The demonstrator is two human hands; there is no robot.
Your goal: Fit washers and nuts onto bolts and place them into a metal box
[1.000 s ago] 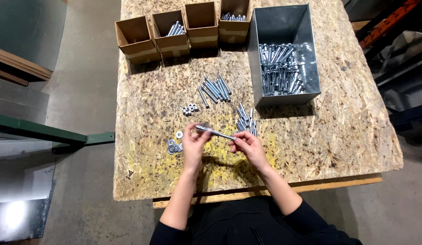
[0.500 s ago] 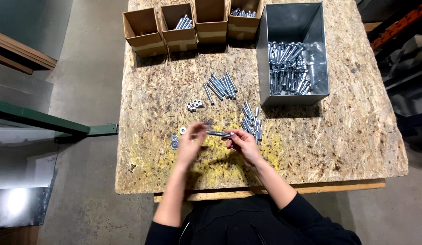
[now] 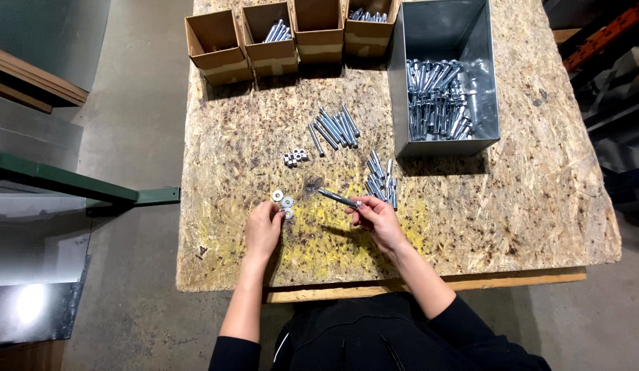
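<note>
The head camera looked straight down on a chipboard table (image 3: 512, 206). The right hand (image 3: 378, 218) pinched one long bolt (image 3: 339, 198) by its head end between thumb and fingertips, the shank slanting up and away to the left of the grip, lifted slightly off the board. Just beyond that grip, to its right, lay a small heap of bolts (image 3: 381, 180); farther out from it lay a second fanned group of bolts (image 3: 334, 128), and past that to the right stood a grey metal bin (image 3: 484, 82) holding many more. The left hand (image 3: 263, 230) rested on the board, its fingertips closed on or touching a few flat washers (image 3: 284, 201); whether one was actually gripped could not be told. Beyond the washers sat a cluster of nuts (image 3: 295, 157). Four cardboard boxes (image 3: 216, 45) lined the far edge.
</note>
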